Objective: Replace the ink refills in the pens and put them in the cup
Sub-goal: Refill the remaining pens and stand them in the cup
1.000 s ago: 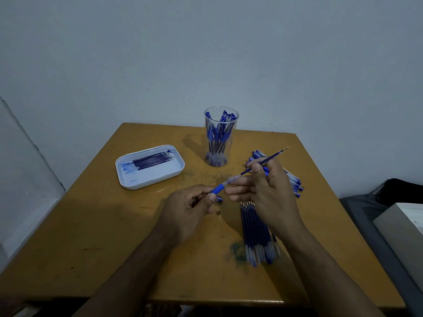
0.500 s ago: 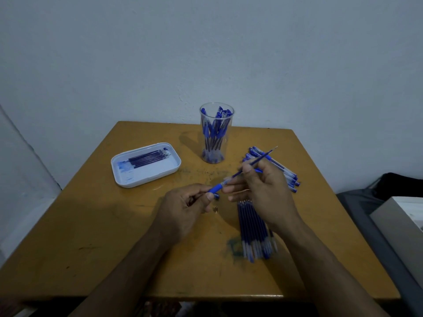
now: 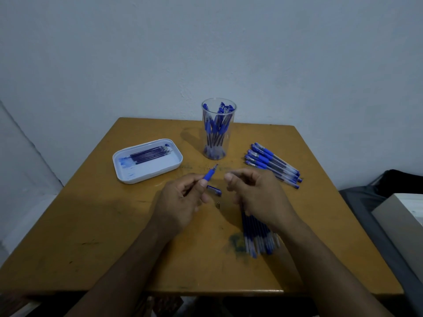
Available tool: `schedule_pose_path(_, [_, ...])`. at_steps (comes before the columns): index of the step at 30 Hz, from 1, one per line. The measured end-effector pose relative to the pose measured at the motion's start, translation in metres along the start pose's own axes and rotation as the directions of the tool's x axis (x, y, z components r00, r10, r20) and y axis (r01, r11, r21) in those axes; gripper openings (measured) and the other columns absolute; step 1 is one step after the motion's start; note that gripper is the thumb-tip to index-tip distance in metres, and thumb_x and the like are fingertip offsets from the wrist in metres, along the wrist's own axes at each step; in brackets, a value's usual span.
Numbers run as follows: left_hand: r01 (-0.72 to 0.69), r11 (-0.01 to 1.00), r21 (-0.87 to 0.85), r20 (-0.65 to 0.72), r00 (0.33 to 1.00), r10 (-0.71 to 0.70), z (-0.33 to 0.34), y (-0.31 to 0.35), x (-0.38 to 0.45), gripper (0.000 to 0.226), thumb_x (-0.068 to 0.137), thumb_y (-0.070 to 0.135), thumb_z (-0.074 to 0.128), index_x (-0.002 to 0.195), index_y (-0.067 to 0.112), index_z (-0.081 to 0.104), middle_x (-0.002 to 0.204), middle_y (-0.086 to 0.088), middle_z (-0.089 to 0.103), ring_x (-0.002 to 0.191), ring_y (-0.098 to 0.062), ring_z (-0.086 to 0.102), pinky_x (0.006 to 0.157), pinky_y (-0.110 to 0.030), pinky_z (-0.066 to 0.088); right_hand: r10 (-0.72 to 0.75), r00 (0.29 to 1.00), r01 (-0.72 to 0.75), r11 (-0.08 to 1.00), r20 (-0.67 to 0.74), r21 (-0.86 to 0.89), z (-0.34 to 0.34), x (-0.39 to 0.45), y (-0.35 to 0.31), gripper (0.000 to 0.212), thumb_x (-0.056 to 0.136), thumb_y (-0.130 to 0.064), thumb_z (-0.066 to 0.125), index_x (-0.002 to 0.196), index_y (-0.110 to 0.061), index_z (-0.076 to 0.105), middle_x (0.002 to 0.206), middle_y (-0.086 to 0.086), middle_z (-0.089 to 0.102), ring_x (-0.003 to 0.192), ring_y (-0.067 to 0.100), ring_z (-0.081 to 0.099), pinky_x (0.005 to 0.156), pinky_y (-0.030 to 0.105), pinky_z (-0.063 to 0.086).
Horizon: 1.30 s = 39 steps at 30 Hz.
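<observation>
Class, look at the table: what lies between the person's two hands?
In the head view, a blue pen cap and a small metal tip lie between the left hand and right hand.

Cup [image 3: 218, 129] btwn tray [image 3: 128, 177], pens [image 3: 272, 163].

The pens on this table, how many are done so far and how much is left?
Done: a bunch of pens stands in the clear cup, and used refills lie in the white tray. In hand: the left hand holds a pen with a refill tip showing; its cap and a small metal tip lie on the table. Left: a row of pens beside the cup, with fresh refills under the right hand.
</observation>
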<state>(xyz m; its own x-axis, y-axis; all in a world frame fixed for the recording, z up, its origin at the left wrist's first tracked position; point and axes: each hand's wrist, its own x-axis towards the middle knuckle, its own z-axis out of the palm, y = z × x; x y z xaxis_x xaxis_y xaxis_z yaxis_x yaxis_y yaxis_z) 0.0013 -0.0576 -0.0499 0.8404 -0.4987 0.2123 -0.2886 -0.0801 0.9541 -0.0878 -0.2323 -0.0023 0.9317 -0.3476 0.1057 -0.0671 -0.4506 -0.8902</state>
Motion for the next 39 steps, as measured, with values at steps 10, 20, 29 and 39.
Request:
schedule_pose_path(10, [0.051, 0.991, -0.121, -0.066, 0.996, -0.059, 0.0, 0.003, 0.001, 0.022, 0.104, 0.023, 0.054, 0.112, 0.014, 0.072, 0.07, -0.005, 0.068, 0.049, -0.006, 0.049, 0.046, -0.017, 0.041, 0.001, 0.962, 0.206, 0.654, 0.272, -0.728, 0.029, 0.003, 0.004, 0.019, 0.1, -0.025, 0.06, 0.116, -0.027, 0.069, 0.106, -0.004, 0.055, 0.093, 0.015, 0.055, 0.081, 0.034, 0.054])
schedule_pose_path(20, [0.01, 0.999, 0.036, 0.055, 0.998, -0.012, 0.0, 0.003, -0.004, 0.018, 0.095, 0.022, 0.067, 0.107, 0.034, 0.072, 0.075, 0.001, 0.072, 0.066, -0.002, 0.065, 0.056, -0.015, 0.047, 0.095, 0.993, -0.068, 0.95, -0.074, 0.304, -0.006, 0.008, -0.001, 0.01, 0.099, -0.006, 0.062, 0.103, -0.011, 0.069, 0.088, 0.006, 0.076, 0.056, 0.017, 0.057, 0.039, 0.024, 0.039])
schedule_pose_path(29, [-0.043, 0.996, 0.083, 0.085, 0.996, 0.036, -0.001, 0.0, -0.005, 0.022, 0.094, 0.027, 0.068, 0.114, 0.025, 0.076, 0.076, 0.0, 0.072, 0.068, -0.006, 0.066, 0.06, -0.017, 0.048, 0.03, 1.0, -0.031, 0.975, 0.008, 0.221, -0.007, 0.006, 0.001, 0.009, 0.097, -0.008, 0.065, 0.101, -0.012, 0.073, 0.079, 0.003, 0.074, 0.054, 0.012, 0.056, 0.042, 0.017, 0.039])
schedule_pose_path(39, [-0.043, 0.996, 0.079, 0.098, 0.995, 0.035, -0.001, -0.001, -0.004, 0.02, 0.094, 0.026, 0.068, 0.113, 0.032, 0.074, 0.079, -0.001, 0.072, 0.074, -0.016, 0.068, 0.07, -0.036, 0.057, 0.022, 0.999, -0.022, 1.0, -0.035, 0.008, -0.003, 0.006, 0.002, 0.047, 0.094, -0.044, 0.064, 0.075, -0.002, 0.071, 0.067, 0.004, 0.072, 0.054, 0.009, 0.061, 0.054, 0.019, 0.047])
